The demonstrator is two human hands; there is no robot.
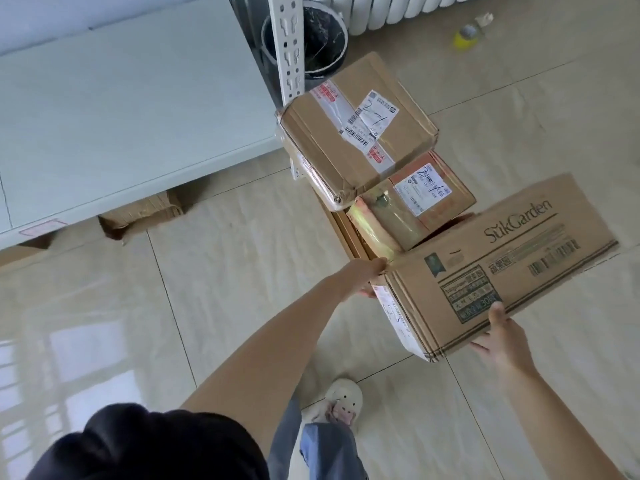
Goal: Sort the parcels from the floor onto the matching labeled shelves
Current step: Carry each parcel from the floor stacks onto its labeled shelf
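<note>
SukGarden carton point(498, 261) is held off the floor beside the stacked parcels point(360, 129) | left hand point(365, 278) is stretched forward, fingers clasped on its near-left corner | right hand point(498, 337) is cupped under its near edge, thumb pressed on top

Brown cardboard box point(498, 265) carries dark green print; beyond it, a brown parcel point(356, 133) bears white labels and red-patterned tape.
</note>
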